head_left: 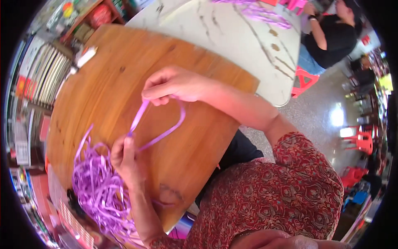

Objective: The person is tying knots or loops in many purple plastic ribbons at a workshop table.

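A narrow, shiny purple ribbon [140, 116] runs between my two hands above the wooden table. My left hand [125, 159] pinches it with thumb and fingers at its lower end. Higher up, my right hand [174, 85] is closed on the same ribbon, its fingers curled round it. From there a slack loop curves out to the right and back toward the left hand. Beside my left hand and forearm lies a big tangled heap of purple ribbon [97, 186], partly hidden by that arm.
The brown wooden table [103, 83] meets a white marble-patterned table [232, 37]. More purple ribbon [265, 14] lies at its far side, near a seated person in black [331, 39]. Crowded shelves [45, 74] stand left; red plastic stools [358, 141] are on the floor at right.
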### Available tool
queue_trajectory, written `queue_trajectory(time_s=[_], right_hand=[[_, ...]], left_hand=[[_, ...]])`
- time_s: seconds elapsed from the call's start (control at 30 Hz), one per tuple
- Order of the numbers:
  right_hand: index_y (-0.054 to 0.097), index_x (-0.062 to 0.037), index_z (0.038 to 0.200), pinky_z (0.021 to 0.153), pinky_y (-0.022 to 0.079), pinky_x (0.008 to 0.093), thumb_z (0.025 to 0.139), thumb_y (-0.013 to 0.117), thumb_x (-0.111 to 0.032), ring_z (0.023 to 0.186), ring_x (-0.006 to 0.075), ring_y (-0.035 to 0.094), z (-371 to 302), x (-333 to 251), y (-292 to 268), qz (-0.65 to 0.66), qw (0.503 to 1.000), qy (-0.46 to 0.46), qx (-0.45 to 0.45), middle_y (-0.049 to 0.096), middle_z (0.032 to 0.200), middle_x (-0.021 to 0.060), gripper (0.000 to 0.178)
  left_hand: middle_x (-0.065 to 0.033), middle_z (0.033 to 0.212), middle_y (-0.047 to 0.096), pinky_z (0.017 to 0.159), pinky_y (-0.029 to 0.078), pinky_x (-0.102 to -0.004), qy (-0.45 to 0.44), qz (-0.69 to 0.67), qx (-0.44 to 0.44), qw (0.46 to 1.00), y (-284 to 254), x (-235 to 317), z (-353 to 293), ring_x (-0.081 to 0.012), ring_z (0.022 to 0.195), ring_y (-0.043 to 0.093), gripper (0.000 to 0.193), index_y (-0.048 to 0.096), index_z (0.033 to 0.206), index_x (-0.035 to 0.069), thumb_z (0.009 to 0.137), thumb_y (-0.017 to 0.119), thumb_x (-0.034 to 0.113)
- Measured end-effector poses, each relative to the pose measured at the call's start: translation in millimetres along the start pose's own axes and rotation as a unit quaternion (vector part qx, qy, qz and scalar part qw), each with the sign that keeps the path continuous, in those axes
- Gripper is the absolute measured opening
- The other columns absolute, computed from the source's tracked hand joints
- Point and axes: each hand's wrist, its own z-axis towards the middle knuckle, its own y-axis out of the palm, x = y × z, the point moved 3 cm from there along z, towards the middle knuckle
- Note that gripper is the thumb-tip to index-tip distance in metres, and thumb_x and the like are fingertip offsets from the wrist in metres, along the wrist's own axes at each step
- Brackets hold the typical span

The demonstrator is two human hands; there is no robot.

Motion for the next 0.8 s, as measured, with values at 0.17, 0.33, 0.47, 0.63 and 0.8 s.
queue_trajectory(time_s=[0.17, 0.33, 0.47, 0.63, 0.8], right_hand=[[0.066, -0.0063, 0.088, 0.057, 0.041, 0.0217, 0.082, 0.067, -0.022, 0.06, 0.0098, 0.052, -2.8, -19.8, -19.5, -0.146, 0.966, -0.079, 0.196, 0.061, 0.071, -0.0003, 0.017], [0.063, -0.017, 0.1, 0.079, 0.034, 0.0457, 0.07, 0.07, -0.042, 0.099, 0.0261, 0.047, -13.9, -5.7, 34.1, -0.507, 0.724, -0.455, 0.11, 0.051, 0.112, 0.001, 0.04], [0.064, -0.0133, 0.1, 0.08, 0.033, 0.0433, 0.067, 0.069, -0.046, 0.095, 0.0225, 0.048, -16.2, 8.0, 61.3, -0.479, 0.755, -0.447, 0.033, 0.057, 0.099, 0.0, 0.047], [0.062, -0.0086, 0.103, 0.078, 0.035, 0.04, 0.069, 0.069, -0.042, 0.092, 0.0221, 0.051, -16.7, 7.4, 51.6, -0.457, 0.794, -0.401, -0.011, 0.06, 0.091, 0.0023, 0.048], [0.062, -0.0091, 0.099, 0.077, 0.036, 0.0382, 0.073, 0.066, -0.04, 0.087, 0.02, 0.051, -16.2, 5.0, 57.5, -0.426, 0.827, -0.366, -0.021, 0.06, 0.086, -0.0003, 0.041]], left_hand=[[0.0096, 0.056, 0.037, 0.046, 0.021, -0.0198, 0.005, -0.056, 0.057, 0.997, 4.2, 0.5, -0.9, -0.0008, 0.05, 0.03, 0.015, 0.061, 0.08, 0.001, 0.09, 0.055, 0.011], [0.0087, 0.059, 0.042, 0.048, 0.025, -0.0186, 0.025, 0.065, 0.012, 0.997, -1.2, -17.9, -4.1, -0.0004, 0.053, 0.033, 0.019, 0.059, 0.079, 0.003, 0.093, 0.052, 0.014], [0.001, 0.078, 0.055, 0.063, 0.038, -0.0183, 0.032, 0.043, 0.006, 0.999, 21.4, -9.4, -5.1, -0.0051, 0.072, 0.047, 0.023, 0.058, 0.082, 0.002, 0.095, 0.049, 0.018], [-0.0007, 0.081, 0.057, 0.065, 0.04, -0.0193, 0.037, 0.036, -0.039, 0.998, 8.8, -16.3, -1.5, -0.0059, 0.075, 0.049, 0.022, 0.057, 0.083, 0.002, 0.095, 0.049, 0.019], [0.0003, 0.078, 0.057, 0.065, 0.039, -0.0187, 0.095, 0.122, -0.031, 0.987, 7.1, -17.7, 1.1, -0.0054, 0.074, 0.047, 0.021, 0.056, 0.083, 0.002, 0.095, 0.049, 0.018]])
